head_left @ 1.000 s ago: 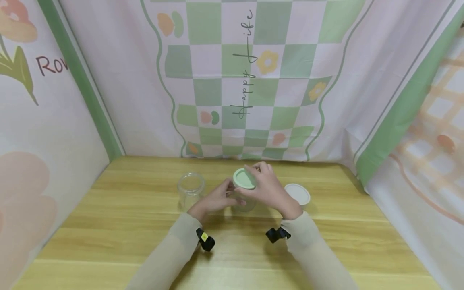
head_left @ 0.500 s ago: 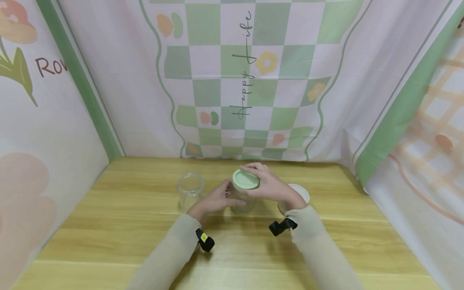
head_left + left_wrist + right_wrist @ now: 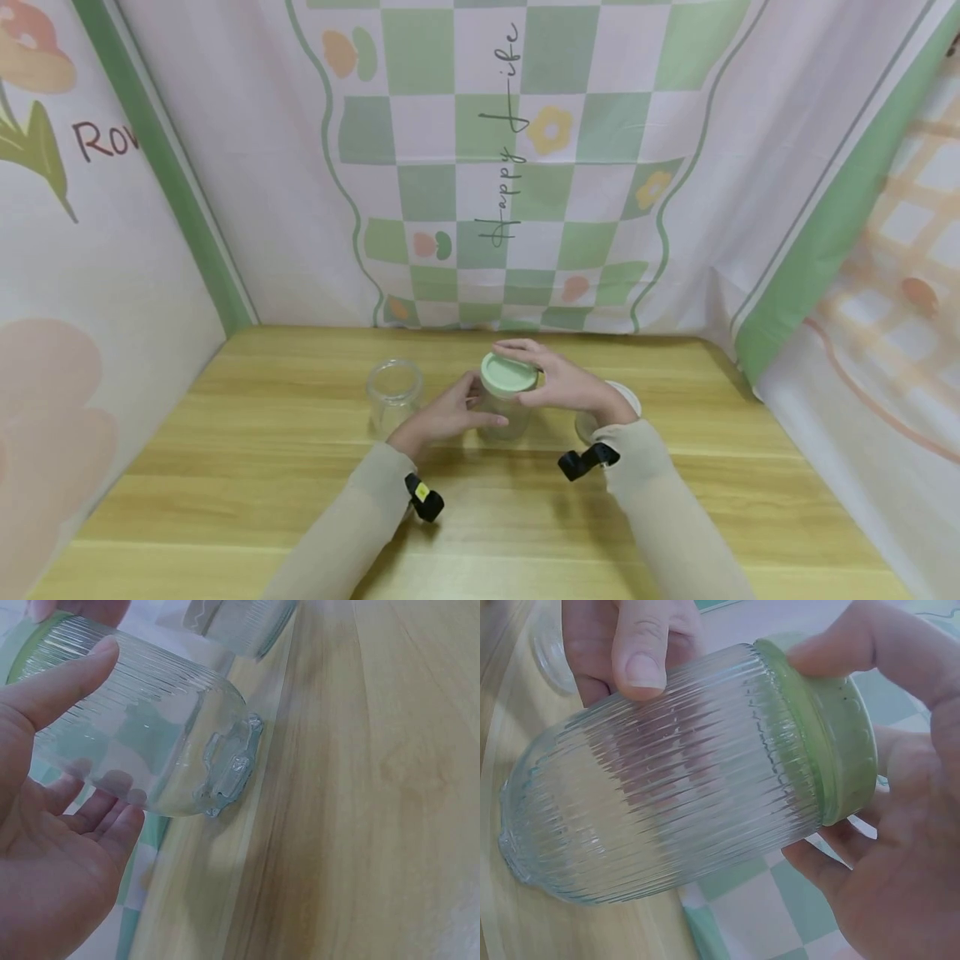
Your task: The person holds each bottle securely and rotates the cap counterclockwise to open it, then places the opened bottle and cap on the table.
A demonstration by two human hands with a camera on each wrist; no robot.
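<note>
A clear ribbed glass jar (image 3: 652, 780) stands upright on the table in the middle, a light green lid (image 3: 507, 373) on its mouth. My left hand (image 3: 450, 410) grips the jar's side, thumb in front and fingers behind, as the left wrist view of the jar (image 3: 165, 727) shows. Around the lid's rim, my right hand (image 3: 562, 382) has its thumb on one side and fingers on the other; the right wrist view shows the thumb at the rim. The bottom of the jar has moulded bumps.
Left of my hands is a lidless glass jar (image 3: 394, 392). A jar with a white lid (image 3: 628, 397) stands at the right, partly hidden by my right wrist. The wooden table (image 3: 495, 533) ends at a patterned curtain (image 3: 495, 167) behind.
My right hand has turned around the green lid, its wrist shifting right and covering more of the white-lidded jar. More of the green lid shows. The left hand and the jar stay in place.
</note>
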